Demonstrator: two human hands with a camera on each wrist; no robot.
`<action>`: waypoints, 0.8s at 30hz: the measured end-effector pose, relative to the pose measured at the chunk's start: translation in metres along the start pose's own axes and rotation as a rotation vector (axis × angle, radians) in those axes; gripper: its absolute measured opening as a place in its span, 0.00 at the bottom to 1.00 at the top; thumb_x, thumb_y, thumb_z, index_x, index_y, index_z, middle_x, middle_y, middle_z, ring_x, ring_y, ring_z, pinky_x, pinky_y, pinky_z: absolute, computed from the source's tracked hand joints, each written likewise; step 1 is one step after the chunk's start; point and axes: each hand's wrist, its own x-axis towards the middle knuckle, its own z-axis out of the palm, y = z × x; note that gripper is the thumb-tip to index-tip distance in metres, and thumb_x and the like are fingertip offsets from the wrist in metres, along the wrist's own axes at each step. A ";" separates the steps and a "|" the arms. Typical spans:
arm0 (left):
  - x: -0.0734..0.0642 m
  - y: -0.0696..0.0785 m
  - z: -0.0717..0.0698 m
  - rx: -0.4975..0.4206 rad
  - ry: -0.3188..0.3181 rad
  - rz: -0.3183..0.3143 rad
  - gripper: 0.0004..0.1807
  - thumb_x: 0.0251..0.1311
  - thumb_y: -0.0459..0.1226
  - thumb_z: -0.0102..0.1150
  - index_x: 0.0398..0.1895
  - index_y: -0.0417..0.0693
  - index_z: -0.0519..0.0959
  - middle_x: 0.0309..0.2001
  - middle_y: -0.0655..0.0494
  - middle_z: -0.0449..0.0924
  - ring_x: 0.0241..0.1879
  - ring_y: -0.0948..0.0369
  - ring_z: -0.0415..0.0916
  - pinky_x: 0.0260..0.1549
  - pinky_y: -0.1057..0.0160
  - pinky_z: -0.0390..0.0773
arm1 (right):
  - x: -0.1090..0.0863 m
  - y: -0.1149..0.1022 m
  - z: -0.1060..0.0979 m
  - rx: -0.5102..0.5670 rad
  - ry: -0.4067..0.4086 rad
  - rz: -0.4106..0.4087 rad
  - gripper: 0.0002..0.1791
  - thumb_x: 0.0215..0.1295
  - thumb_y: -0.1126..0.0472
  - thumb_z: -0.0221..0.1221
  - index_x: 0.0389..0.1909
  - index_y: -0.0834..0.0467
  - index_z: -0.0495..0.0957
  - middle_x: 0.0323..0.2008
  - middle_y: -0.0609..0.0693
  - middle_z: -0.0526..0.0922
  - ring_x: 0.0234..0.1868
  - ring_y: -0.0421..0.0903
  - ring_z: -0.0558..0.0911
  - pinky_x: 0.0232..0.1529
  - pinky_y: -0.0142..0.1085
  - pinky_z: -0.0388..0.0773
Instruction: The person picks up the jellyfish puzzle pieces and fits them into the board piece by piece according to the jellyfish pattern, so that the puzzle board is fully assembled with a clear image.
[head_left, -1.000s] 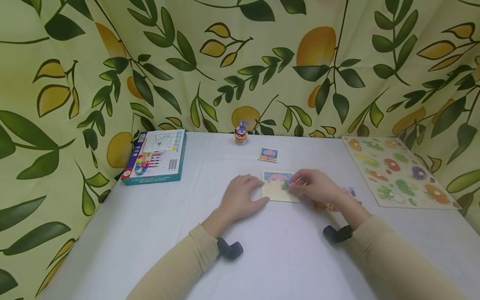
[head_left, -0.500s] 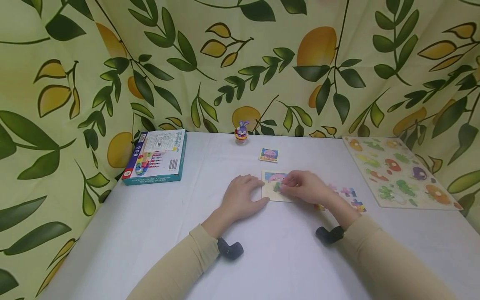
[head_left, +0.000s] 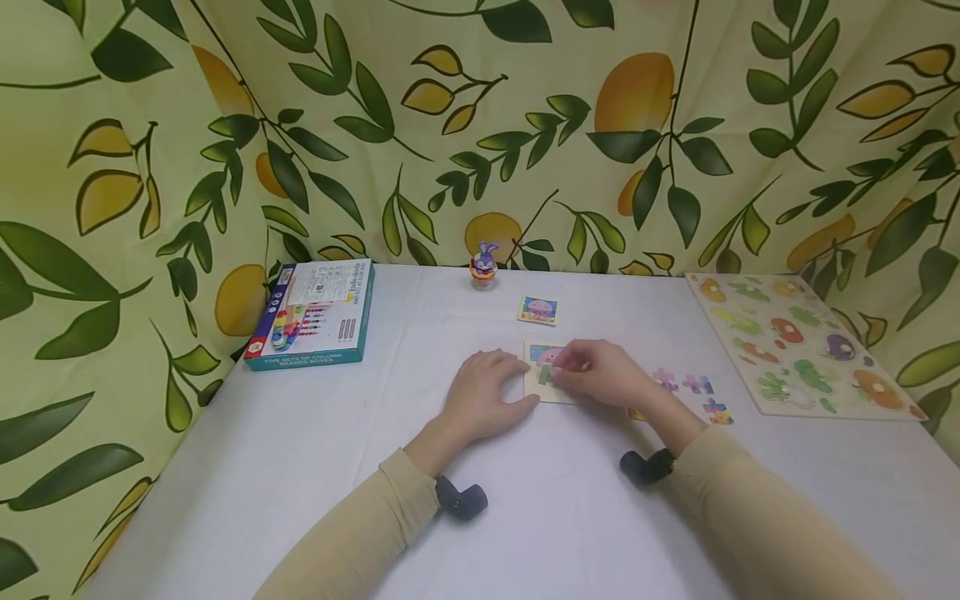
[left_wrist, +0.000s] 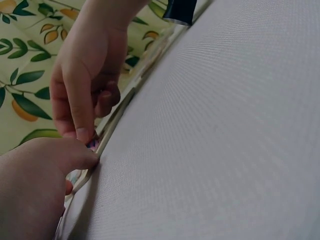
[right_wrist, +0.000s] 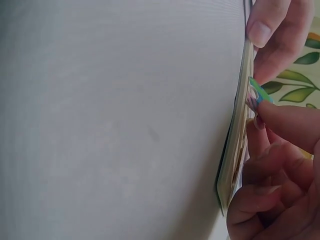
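A small jigsaw board [head_left: 537,392] lies on the white table, with part of a pink cartoon picture along its top. My left hand [head_left: 483,393] rests at the board's left side, index finger and thumb touching its edge, the other fingers relaxed. Over the board, my right hand [head_left: 600,371] pinches a jigsaw piece [right_wrist: 262,92] with green and blue on it between thumb and finger. That piece is right at the board's surface in the right wrist view. Loose jigsaw pieces [head_left: 717,411] lie to the right, some hidden under the right forearm.
Beyond the board lies a small picture card [head_left: 537,310], with a purple rabbit toy [head_left: 483,265] behind it. A boxed bead set [head_left: 311,312] sits at the back left. On the right is a wooden vegetable puzzle [head_left: 806,350]. A leaf-patterned curtain [head_left: 480,125] hangs behind the table.
My right hand has moved left across the board with the pinched jigsaw piece, uncovering more loose pieces at the right. The left hand has stayed in place.
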 end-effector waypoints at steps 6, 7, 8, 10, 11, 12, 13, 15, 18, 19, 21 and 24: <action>-0.001 -0.001 0.001 0.004 0.015 0.011 0.28 0.64 0.59 0.60 0.62 0.57 0.81 0.62 0.58 0.78 0.68 0.56 0.68 0.75 0.52 0.56 | 0.004 -0.005 0.003 -0.018 0.009 0.040 0.09 0.69 0.53 0.66 0.45 0.51 0.84 0.39 0.48 0.84 0.35 0.48 0.79 0.32 0.37 0.80; 0.000 -0.001 0.001 0.004 0.015 0.012 0.28 0.64 0.59 0.60 0.62 0.57 0.81 0.62 0.58 0.78 0.67 0.56 0.68 0.75 0.52 0.56 | 0.004 -0.005 0.004 -0.018 0.008 0.045 0.10 0.69 0.53 0.66 0.46 0.51 0.84 0.40 0.49 0.84 0.35 0.48 0.79 0.32 0.37 0.81; 0.000 -0.001 0.001 0.003 0.016 0.013 0.28 0.64 0.59 0.60 0.62 0.57 0.81 0.62 0.58 0.78 0.68 0.56 0.68 0.75 0.52 0.56 | 0.004 -0.006 0.004 -0.017 0.009 0.052 0.10 0.69 0.53 0.66 0.46 0.51 0.84 0.40 0.49 0.84 0.34 0.48 0.79 0.32 0.37 0.81; -0.001 -0.001 0.000 0.001 0.015 0.012 0.28 0.64 0.59 0.60 0.62 0.57 0.81 0.62 0.58 0.78 0.68 0.56 0.68 0.75 0.52 0.56 | 0.005 -0.007 0.005 -0.024 0.014 0.063 0.11 0.68 0.52 0.66 0.47 0.51 0.84 0.40 0.49 0.84 0.35 0.48 0.79 0.33 0.37 0.81; -0.001 -0.001 0.000 0.001 0.014 0.012 0.28 0.64 0.59 0.60 0.62 0.57 0.81 0.62 0.58 0.78 0.68 0.56 0.68 0.75 0.52 0.56 | 0.006 -0.008 0.005 -0.025 0.015 0.071 0.11 0.68 0.52 0.66 0.48 0.51 0.84 0.40 0.49 0.83 0.35 0.49 0.79 0.33 0.37 0.80; -0.001 -0.001 0.000 0.000 0.013 0.011 0.28 0.64 0.59 0.60 0.62 0.57 0.81 0.62 0.58 0.78 0.68 0.56 0.68 0.75 0.51 0.56 | 0.006 -0.008 0.006 -0.028 0.016 0.075 0.11 0.68 0.52 0.66 0.48 0.51 0.84 0.40 0.49 0.83 0.36 0.49 0.79 0.33 0.37 0.81; -0.001 -0.001 0.000 -0.002 0.013 0.011 0.28 0.64 0.59 0.60 0.62 0.57 0.81 0.62 0.58 0.78 0.68 0.56 0.68 0.75 0.51 0.56 | 0.007 -0.009 0.006 -0.031 0.020 0.079 0.12 0.68 0.52 0.67 0.48 0.51 0.84 0.40 0.49 0.83 0.36 0.49 0.79 0.33 0.37 0.80; -0.001 0.000 -0.001 -0.005 0.013 0.010 0.28 0.64 0.59 0.60 0.62 0.57 0.81 0.62 0.58 0.78 0.68 0.56 0.68 0.75 0.51 0.56 | 0.009 -0.010 0.007 -0.036 0.025 0.086 0.12 0.68 0.51 0.66 0.47 0.50 0.83 0.40 0.49 0.83 0.37 0.50 0.79 0.34 0.38 0.81; 0.000 0.000 -0.001 -0.008 0.011 0.007 0.28 0.65 0.59 0.60 0.62 0.57 0.81 0.62 0.58 0.78 0.68 0.56 0.68 0.74 0.51 0.56 | 0.012 -0.010 0.008 -0.055 0.037 0.069 0.11 0.68 0.51 0.66 0.47 0.51 0.83 0.40 0.49 0.83 0.40 0.50 0.79 0.39 0.41 0.81; -0.001 0.000 -0.001 -0.009 0.009 0.005 0.28 0.65 0.59 0.60 0.62 0.57 0.81 0.62 0.58 0.78 0.68 0.56 0.68 0.74 0.51 0.56 | 0.013 -0.011 0.008 -0.063 0.041 0.059 0.11 0.68 0.51 0.66 0.46 0.51 0.83 0.39 0.49 0.84 0.41 0.50 0.79 0.41 0.42 0.81; -0.001 0.001 -0.001 -0.009 0.006 0.002 0.28 0.65 0.59 0.60 0.62 0.57 0.81 0.62 0.58 0.78 0.68 0.56 0.68 0.75 0.51 0.56 | 0.014 -0.012 0.008 -0.082 0.049 0.033 0.10 0.68 0.52 0.66 0.46 0.52 0.83 0.39 0.48 0.84 0.43 0.50 0.80 0.46 0.45 0.80; -0.001 0.001 -0.002 -0.011 0.001 0.000 0.28 0.65 0.59 0.60 0.62 0.57 0.81 0.63 0.57 0.78 0.69 0.56 0.67 0.75 0.51 0.56 | 0.016 -0.012 0.009 -0.108 0.055 -0.005 0.09 0.68 0.55 0.67 0.45 0.53 0.84 0.38 0.48 0.85 0.44 0.51 0.81 0.51 0.49 0.79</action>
